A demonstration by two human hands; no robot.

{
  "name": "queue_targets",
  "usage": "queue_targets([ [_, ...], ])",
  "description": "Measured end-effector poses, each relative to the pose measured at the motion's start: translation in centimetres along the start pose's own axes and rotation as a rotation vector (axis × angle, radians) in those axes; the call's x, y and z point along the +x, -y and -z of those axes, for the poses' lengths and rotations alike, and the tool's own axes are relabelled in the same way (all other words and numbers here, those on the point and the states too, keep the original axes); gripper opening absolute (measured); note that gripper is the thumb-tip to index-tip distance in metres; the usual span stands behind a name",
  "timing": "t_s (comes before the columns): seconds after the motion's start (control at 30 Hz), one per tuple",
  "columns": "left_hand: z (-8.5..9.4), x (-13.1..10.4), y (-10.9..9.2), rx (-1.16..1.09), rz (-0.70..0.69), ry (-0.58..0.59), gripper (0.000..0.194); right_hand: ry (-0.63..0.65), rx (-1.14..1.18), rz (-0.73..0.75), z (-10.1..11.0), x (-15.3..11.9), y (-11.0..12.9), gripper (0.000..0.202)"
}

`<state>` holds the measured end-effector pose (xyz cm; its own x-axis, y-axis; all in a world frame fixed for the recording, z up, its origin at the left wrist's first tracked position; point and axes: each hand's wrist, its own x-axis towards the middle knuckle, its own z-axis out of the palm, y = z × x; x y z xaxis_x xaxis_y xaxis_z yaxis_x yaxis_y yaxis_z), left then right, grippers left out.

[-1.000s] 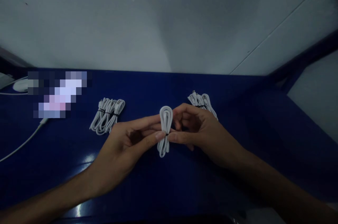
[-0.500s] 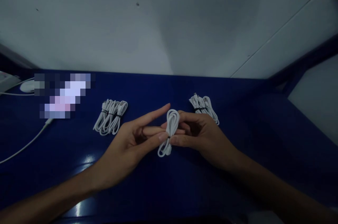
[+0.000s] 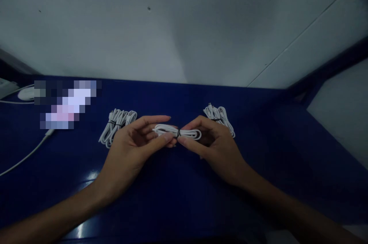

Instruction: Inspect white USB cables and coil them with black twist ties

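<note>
Between my hands, above the blue table, a coiled white cable (image 3: pixel 189 133) lies nearly level, bound at its middle by a black twist tie (image 3: pixel 178 133). My left hand (image 3: pixel 140 136) pinches the cable's left half, thumb in front and fingers behind. With thumb and index finger, my right hand (image 3: pixel 212 140) grips it close to the tie. Beyond my left hand lie several tied white cables (image 3: pixel 115 123), partly covered by that hand. Another group of tied white cables (image 3: pixel 220 115) sits behind my right hand, its lower part hidden.
The glossy blue table (image 3: pixel 178 198) meets a pale grey wall (image 3: pixel 115 37) at the back. At the left is a pixelated bright patch (image 3: pixel 69 104), with a white cord (image 3: pixel 25 163) running from it. A white rounded object (image 3: pixel 26 93) lies farther left.
The held cable has turned from nearly upright to nearly level and risen slightly. My left hand has shifted a little left, now covering more of the left cables.
</note>
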<state>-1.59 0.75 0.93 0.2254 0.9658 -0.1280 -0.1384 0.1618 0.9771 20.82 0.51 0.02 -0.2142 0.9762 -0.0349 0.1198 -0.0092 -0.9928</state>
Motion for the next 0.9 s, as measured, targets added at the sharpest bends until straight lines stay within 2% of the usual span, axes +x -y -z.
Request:
queue_targets([
  [0.17, -0.28, -0.18, -0.36, -0.02, -0.043, -0.011, 0.041, 0.098, -0.021, -0.017, 0.18, -0.28, 0.14, 0.02],
  [0.3, -0.23, -0.32, -0.76, -0.012, -0.053, 0.094, 0.046, 0.285, 0.107, -0.04, 0.46, -0.2, 0.24, 0.025],
  [0.4, -0.12, -0.23, -0.86, 0.004, -0.041, 0.155, 0.046, 0.34, 0.153, -0.051, 0.43, -0.13, 0.14, 0.027],
  [0.57, -0.16, -0.1, -0.65, 0.001, -0.015, 0.132, 0.046, 0.322, 0.131, -0.056, 0.19, -0.17, -0.14, 0.024],
  [0.7, -0.06, -0.14, -0.37, 0.009, -0.009, 0.026, 0.041, 0.208, -0.029, -0.022, -0.11, -0.54, -0.06, 0.024],
  [0.9, -0.08, -0.13, -0.18, -0.006, 0.039, 0.006, 0.034, 0.098, -0.191, 0.04, -0.48, -1.04, -0.1, 0.014],
])
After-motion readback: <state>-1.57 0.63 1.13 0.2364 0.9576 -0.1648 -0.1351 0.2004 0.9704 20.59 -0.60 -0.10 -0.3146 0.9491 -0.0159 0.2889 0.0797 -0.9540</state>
